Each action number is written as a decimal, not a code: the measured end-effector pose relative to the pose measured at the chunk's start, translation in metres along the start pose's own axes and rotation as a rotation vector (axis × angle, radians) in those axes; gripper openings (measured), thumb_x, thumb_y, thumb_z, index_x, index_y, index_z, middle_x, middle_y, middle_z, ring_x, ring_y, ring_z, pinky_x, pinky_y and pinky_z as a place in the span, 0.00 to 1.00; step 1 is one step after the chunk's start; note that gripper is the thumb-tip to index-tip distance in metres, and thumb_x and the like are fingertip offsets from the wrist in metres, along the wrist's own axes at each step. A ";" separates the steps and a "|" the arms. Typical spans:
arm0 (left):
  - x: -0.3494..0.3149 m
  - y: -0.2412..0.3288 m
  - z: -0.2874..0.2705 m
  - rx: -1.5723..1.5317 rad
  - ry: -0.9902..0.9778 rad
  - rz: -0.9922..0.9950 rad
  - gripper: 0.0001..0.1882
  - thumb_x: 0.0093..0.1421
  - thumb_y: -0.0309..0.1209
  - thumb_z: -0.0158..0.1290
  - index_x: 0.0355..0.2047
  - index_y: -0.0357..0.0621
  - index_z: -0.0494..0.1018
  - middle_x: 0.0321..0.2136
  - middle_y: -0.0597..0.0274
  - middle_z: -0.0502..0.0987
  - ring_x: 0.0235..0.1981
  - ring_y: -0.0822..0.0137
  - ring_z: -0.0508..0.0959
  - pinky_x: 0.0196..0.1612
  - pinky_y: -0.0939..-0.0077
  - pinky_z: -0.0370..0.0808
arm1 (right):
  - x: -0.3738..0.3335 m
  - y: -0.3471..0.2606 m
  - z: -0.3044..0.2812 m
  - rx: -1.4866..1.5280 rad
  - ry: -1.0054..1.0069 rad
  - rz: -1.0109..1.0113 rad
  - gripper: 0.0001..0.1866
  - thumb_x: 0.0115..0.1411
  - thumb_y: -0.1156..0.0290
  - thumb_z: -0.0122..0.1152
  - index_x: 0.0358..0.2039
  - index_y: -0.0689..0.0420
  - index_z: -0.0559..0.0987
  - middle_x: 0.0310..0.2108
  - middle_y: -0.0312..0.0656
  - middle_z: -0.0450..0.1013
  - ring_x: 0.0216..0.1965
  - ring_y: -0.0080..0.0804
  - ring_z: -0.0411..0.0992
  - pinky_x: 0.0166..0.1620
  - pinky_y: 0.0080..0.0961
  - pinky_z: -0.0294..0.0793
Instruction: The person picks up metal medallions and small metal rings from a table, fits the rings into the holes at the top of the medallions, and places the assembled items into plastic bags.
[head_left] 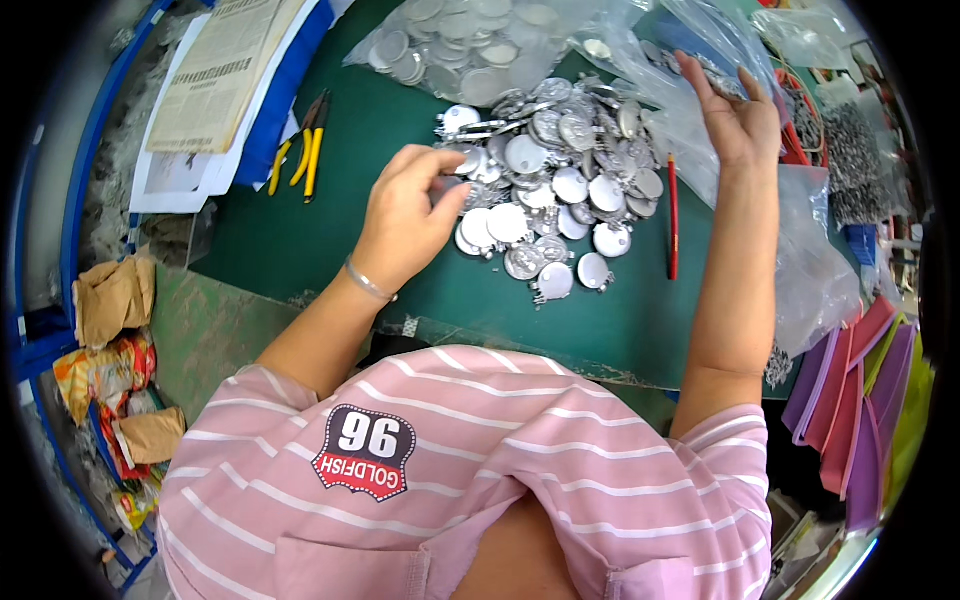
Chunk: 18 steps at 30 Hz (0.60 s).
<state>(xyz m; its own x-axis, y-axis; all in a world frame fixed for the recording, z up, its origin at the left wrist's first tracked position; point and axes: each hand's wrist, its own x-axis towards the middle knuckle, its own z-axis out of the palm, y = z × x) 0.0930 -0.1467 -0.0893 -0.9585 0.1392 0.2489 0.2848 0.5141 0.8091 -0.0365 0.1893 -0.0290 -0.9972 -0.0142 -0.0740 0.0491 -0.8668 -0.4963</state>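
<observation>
A heap of round silver metal discs with small toothed hinge edges (570, 190) lies on the green table mat. At its left edge is my left hand (405, 215), a metal bangle on its wrist. Its fingers are curled toward the thumb; grey metal shows by the tips, and what they grip I cannot make out. My right hand (738, 125) reaches to the far right, palm turned up and fingers spread, at the mouth of a clear plastic bag (680, 120). Small grey metal parts (715, 80) show beside its fingers.
Another clear bag of pale discs (470, 45) lies behind the heap. A red pencil (672, 215) rests right of it. Yellow-handled pliers (300, 150) and a blue tray with papers (215, 90) are at left. Colored folders (850, 400) stand at right.
</observation>
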 end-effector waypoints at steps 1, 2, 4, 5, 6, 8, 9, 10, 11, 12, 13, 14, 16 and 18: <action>-0.001 -0.007 0.000 0.148 0.012 0.115 0.16 0.47 0.25 0.58 0.37 0.35 0.72 0.32 0.60 0.72 0.28 0.70 0.72 0.33 0.79 0.70 | 0.001 -0.002 -0.001 0.038 0.077 0.012 0.29 0.61 0.74 0.35 0.56 0.76 0.39 0.59 0.69 0.33 0.60 0.65 0.43 0.61 0.49 0.53; -0.002 -0.008 0.000 0.154 -0.035 0.113 0.20 0.42 0.24 0.61 0.38 0.35 0.71 0.33 0.57 0.69 0.28 0.67 0.71 0.31 0.77 0.70 | 0.000 -0.001 -0.001 0.074 0.155 0.022 0.29 0.61 0.75 0.36 0.56 0.76 0.38 0.59 0.70 0.33 0.59 0.64 0.44 0.61 0.47 0.53; -0.005 -0.007 0.005 0.156 -0.019 0.127 0.22 0.41 0.25 0.62 0.38 0.35 0.71 0.32 0.58 0.68 0.27 0.66 0.70 0.31 0.75 0.70 | -0.016 0.021 0.009 -0.193 0.228 -0.133 0.26 0.60 0.76 0.39 0.54 0.76 0.45 0.55 0.66 0.47 0.55 0.59 0.55 0.55 0.42 0.63; -0.005 -0.002 0.007 0.184 -0.008 0.127 0.21 0.40 0.24 0.62 0.37 0.36 0.71 0.31 0.56 0.68 0.28 0.63 0.71 0.33 0.72 0.70 | -0.027 0.035 0.015 -0.328 0.260 -0.212 0.25 0.59 0.77 0.41 0.53 0.76 0.49 0.53 0.64 0.55 0.53 0.56 0.61 0.52 0.39 0.69; -0.006 -0.002 0.011 0.229 -0.001 0.187 0.19 0.40 0.23 0.61 0.36 0.36 0.71 0.31 0.56 0.68 0.29 0.61 0.71 0.33 0.71 0.70 | -0.042 0.051 0.022 -0.517 0.203 -0.248 0.23 0.59 0.77 0.43 0.52 0.74 0.54 0.50 0.60 0.59 0.49 0.49 0.64 0.48 0.34 0.70; -0.006 -0.003 0.018 0.323 0.011 0.308 0.17 0.41 0.21 0.59 0.34 0.37 0.71 0.31 0.55 0.68 0.30 0.58 0.71 0.34 0.70 0.70 | -0.073 0.086 0.032 -0.889 0.077 -0.316 0.19 0.57 0.76 0.48 0.49 0.70 0.63 0.44 0.51 0.68 0.41 0.35 0.71 0.39 0.23 0.73; -0.006 -0.002 0.022 0.233 0.016 0.303 0.13 0.41 0.20 0.58 0.31 0.39 0.71 0.31 0.55 0.67 0.31 0.55 0.71 0.34 0.69 0.69 | -0.089 0.096 0.033 -0.997 -0.005 -0.194 0.14 0.56 0.76 0.51 0.43 0.66 0.69 0.39 0.45 0.70 0.36 0.28 0.71 0.35 0.19 0.71; -0.005 -0.001 0.022 0.204 0.001 0.314 0.13 0.41 0.20 0.57 0.30 0.39 0.71 0.30 0.55 0.68 0.31 0.55 0.71 0.34 0.69 0.69 | -0.103 0.105 0.030 -1.101 -0.087 -0.067 0.10 0.55 0.76 0.54 0.38 0.62 0.74 0.33 0.38 0.73 0.31 0.21 0.71 0.31 0.15 0.69; -0.004 0.000 0.023 0.176 -0.019 0.324 0.14 0.41 0.19 0.57 0.30 0.39 0.71 0.28 0.56 0.68 0.31 0.54 0.71 0.33 0.68 0.69 | -0.117 0.117 0.027 -1.144 -0.093 -0.030 0.07 0.55 0.76 0.54 0.35 0.62 0.76 0.31 0.37 0.73 0.31 0.19 0.70 0.31 0.14 0.68; -0.004 0.000 0.023 0.146 -0.037 0.334 0.14 0.40 0.19 0.57 0.30 0.39 0.71 0.27 0.56 0.69 0.30 0.53 0.71 0.33 0.68 0.69 | -0.129 0.126 0.023 -1.188 -0.100 0.008 0.05 0.54 0.77 0.55 0.31 0.61 0.77 0.29 0.35 0.73 0.30 0.18 0.69 0.31 0.14 0.68; -0.004 -0.001 0.022 0.151 -0.046 0.323 0.13 0.41 0.19 0.58 0.30 0.39 0.71 0.26 0.58 0.70 0.29 0.56 0.72 0.32 0.70 0.69 | -0.136 0.130 0.017 -1.278 -0.128 0.035 0.06 0.54 0.77 0.55 0.32 0.61 0.77 0.29 0.36 0.72 0.30 0.18 0.69 0.31 0.14 0.68; -0.004 -0.003 0.021 0.157 -0.055 0.311 0.13 0.42 0.19 0.58 0.30 0.39 0.71 0.24 0.60 0.71 0.27 0.58 0.73 0.30 0.72 0.70 | -0.142 0.133 0.011 -1.366 -0.157 0.063 0.06 0.54 0.78 0.55 0.33 0.62 0.76 0.29 0.36 0.72 0.29 0.18 0.68 0.31 0.14 0.68; -0.006 0.000 0.020 -0.012 -0.071 0.130 0.11 0.44 0.20 0.58 0.30 0.38 0.71 0.23 0.63 0.72 0.25 0.65 0.74 0.28 0.77 0.70 | -0.152 0.141 0.001 -1.325 -0.181 0.070 0.10 0.54 0.78 0.55 0.37 0.63 0.75 0.30 0.36 0.73 0.30 0.19 0.69 0.32 0.15 0.69; -0.011 0.009 0.020 -0.360 -0.085 -0.216 0.10 0.47 0.21 0.58 0.30 0.37 0.71 0.22 0.65 0.74 0.22 0.73 0.73 0.25 0.82 0.71 | -0.162 0.148 0.006 -1.201 -0.121 0.115 0.11 0.54 0.77 0.56 0.40 0.64 0.73 0.31 0.38 0.73 0.29 0.19 0.70 0.31 0.15 0.70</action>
<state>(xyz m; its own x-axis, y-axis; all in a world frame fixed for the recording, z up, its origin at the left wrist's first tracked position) 0.1057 -0.1264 -0.0957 -0.9903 0.1376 0.0210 0.0502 0.2130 0.9758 0.1319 0.0601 -0.0854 -0.9792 -0.1631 -0.1206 0.0950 0.1563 -0.9831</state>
